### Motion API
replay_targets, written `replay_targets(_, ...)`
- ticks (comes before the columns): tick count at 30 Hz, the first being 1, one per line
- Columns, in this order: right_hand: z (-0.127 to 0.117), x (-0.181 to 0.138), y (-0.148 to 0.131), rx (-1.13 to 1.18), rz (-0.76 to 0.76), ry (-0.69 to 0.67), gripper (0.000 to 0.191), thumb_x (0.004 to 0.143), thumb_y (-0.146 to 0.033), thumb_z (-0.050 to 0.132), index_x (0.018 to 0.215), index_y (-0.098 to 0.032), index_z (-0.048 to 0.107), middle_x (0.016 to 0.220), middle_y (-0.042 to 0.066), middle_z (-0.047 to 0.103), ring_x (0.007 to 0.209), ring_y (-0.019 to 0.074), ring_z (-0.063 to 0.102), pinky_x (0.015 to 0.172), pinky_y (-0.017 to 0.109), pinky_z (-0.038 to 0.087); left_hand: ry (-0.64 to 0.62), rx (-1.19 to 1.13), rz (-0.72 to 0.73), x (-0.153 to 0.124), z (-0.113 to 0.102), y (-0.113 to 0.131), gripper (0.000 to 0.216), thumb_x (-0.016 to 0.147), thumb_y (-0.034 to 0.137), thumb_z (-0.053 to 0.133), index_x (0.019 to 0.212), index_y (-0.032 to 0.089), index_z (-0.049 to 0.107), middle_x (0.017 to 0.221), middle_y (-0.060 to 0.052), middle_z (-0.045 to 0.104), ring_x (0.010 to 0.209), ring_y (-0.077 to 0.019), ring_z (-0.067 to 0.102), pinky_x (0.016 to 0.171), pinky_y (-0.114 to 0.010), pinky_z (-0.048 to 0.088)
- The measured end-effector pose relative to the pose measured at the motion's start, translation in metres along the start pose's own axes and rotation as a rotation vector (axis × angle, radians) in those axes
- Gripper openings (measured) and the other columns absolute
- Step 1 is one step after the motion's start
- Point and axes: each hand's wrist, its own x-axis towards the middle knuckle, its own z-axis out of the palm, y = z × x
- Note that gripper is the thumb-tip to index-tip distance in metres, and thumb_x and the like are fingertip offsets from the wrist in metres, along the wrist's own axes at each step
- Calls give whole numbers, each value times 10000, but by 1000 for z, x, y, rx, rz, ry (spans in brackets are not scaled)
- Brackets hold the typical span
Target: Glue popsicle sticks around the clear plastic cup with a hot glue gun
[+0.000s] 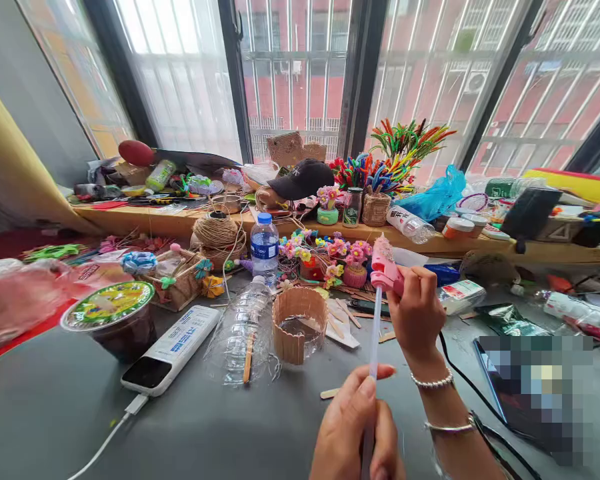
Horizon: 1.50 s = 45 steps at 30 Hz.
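Note:
My right hand (pixel 419 310) is wrapped round a pink hot glue gun (pixel 383 262), its nozzle end pointing up and away. From the gun's rear a long translucent glue stick (pixel 377 323) runs down into my left hand (pixel 356 427), whose fingers close on it. Left of the hands stands a ring of upright craft sticks (pixel 291 337) round a clear plastic base, with part of its side uncovered. Beside it lies a cut clear plastic bottle (pixel 235 333), a single craft stick (pixel 249 358) against it.
A white power bank (pixel 173 350) with a cable and a lidded cup (pixel 111 327) are at left. A water bottle (pixel 265 250) and twine ball (pixel 215 232) stand behind. A phone (pixel 525 387) lies at right, near the black cord (pixel 473 380). Craft supplies crowd the windowsill.

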Motion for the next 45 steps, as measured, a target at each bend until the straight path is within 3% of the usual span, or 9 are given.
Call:
replay_targets(8, -2, -2, 3, 15, -7, 116, 210, 757, -205, 524, 959, -145, 529, 859, 70, 533, 770, 154, 556, 577, 210, 433, -26, 2, 18, 4, -3, -9, 353, 766, 451, 541, 919, 136, 497, 327, 122, 305, 283, -19, 162, 336, -128, 260)
replay_targets(14, -4, -2, 1, 68, -17, 190, 288, 704, -123, 546, 988, -151, 506, 863, 61, 505, 794, 158, 538, 595, 221, 439, -46, 20, 22, 6, -6, -16, 344, 757, 470, 543, 876, 150, 501, 326, 121, 308, 275, -20, 172, 340, -133, 240)
replay_targets(22, -6, -4, 1, 178, -6, 274, 395, 677, -102, 560, 1056, -168, 469, 865, 51, 455, 816, 165, 493, 645, 261, 445, 29, 15, 37, 8, -7, -29, 366, 715, 515, 564, 791, 162, 506, 335, 125, 283, 286, -15, 148, 336, -132, 184)
replay_targets(30, -10, -1, -4, 233, 2, 277, 402, 689, -117, 550, 1076, -182, 462, 874, 48, 435, 807, 168, 470, 661, 291, 430, 53, 78, 71, 9, -6, -25, 382, 717, 531, 548, 769, 153, 522, 331, 123, 274, 283, -11, 131, 329, -140, 161)
replay_targets(38, -13, 0, -5, 216, -11, 303, 408, 656, -127, 592, 1046, -163, 475, 858, 45, 432, 783, 160, 463, 647, 276, 431, -89, 14, 30, 9, -14, -20, 306, 767, 463, 534, 775, 157, 540, 321, 120, 260, 274, -17, 135, 334, -140, 191)
replay_targets(45, -16, 3, -6, 211, -15, 349, 389, 671, -181, 605, 1038, -176, 475, 840, 43, 435, 756, 162, 467, 642, 292, 429, -115, -14, 26, 10, -17, -24, 296, 775, 446, 535, 762, 150, 534, 340, 110, 271, 294, -17, 153, 351, -138, 191)
